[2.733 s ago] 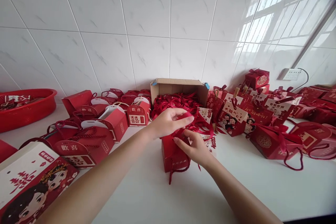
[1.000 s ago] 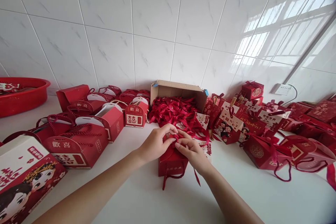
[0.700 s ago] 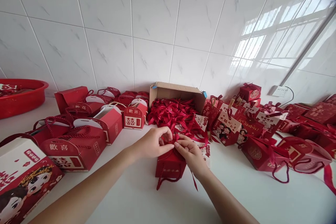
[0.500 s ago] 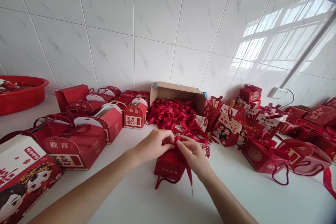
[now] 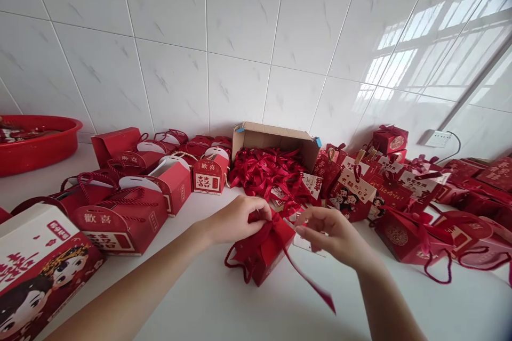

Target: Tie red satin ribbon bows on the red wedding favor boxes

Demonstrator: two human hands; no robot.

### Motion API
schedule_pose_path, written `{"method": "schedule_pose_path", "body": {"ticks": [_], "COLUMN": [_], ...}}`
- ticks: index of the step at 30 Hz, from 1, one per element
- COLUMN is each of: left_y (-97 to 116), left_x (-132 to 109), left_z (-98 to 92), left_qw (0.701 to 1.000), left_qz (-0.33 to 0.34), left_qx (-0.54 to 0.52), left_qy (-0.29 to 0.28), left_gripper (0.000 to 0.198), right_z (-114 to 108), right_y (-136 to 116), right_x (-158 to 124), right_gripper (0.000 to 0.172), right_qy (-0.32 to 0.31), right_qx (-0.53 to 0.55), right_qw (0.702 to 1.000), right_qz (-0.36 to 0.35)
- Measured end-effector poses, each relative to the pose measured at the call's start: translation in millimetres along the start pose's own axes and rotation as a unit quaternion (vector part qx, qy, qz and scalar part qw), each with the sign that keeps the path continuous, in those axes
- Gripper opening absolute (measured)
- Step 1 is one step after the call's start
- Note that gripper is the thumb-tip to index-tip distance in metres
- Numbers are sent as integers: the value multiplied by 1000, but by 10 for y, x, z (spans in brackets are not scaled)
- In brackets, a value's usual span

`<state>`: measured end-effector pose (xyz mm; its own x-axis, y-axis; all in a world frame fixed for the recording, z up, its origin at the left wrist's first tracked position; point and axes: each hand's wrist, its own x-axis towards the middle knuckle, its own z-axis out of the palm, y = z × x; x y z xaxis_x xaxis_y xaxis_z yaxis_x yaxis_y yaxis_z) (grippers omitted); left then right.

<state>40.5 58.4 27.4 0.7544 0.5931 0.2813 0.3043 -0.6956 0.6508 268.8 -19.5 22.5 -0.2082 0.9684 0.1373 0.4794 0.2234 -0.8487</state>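
A small red gift box (image 5: 266, 261) stands on the white table in front of me, turned at an angle, with a dark red ribbon (image 5: 308, 279) tied on its top. One ribbon tail trails off to the lower right, and a twisted cord handle (image 5: 236, 264) hangs at the box's left side. My left hand (image 5: 236, 218) pinches the ribbon loop at the top of the box. Just right of the box, my right hand (image 5: 338, 234) is held off it, its fingers curved and apart with nothing visible between them. A small white tag lies partly behind that hand.
Behind the box, a cardboard box (image 5: 276, 136) spills dark red ribbons (image 5: 268, 170) with tags. Red gift boxes (image 5: 120, 218) with cord handles fill the left, near a red basin (image 5: 44, 144). More gift boxes (image 5: 412, 237) crowd the right. A socket strip (image 5: 436, 138) sits by the tiled wall.
The gift box has turned and tilted in view. My right hand has let go of the ribbon and moved right; my left hand stays on the loop. The ribbon tail now stretches to the lower right.
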Motion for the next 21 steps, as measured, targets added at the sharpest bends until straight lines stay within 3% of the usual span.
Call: {"method": "schedule_pose_path", "body": {"ticks": [5, 10, 15, 18, 21], "left_y": [-20, -25, -33, -25, -32], "left_x": [0, -1, 1, 11, 25], "left_z": [-8, -33, -55, -58, -57], "left_qw": [999, 998, 998, 998, 998], "left_qz": [32, 59, 61, 53, 40], "left_qx": [18, 36, 28, 29, 40], "left_qy": [0, 6, -13, -23, -42], "left_gripper": [15, 17, 15, 14, 14], "right_z": [-132, -34, 39, 50, 67], "right_y": [-180, -269, -173, -160, -171], "right_x": [180, 385, 399, 334, 268], "right_gripper": [19, 26, 10, 22, 41], "right_qy": [-19, -136, -106, -139, -144], "right_qx": [-100, -139, -179, -231, -287], "right_qw": [993, 973, 963, 936, 920], "right_qz": [-61, -122, -172, -226, -225]}}
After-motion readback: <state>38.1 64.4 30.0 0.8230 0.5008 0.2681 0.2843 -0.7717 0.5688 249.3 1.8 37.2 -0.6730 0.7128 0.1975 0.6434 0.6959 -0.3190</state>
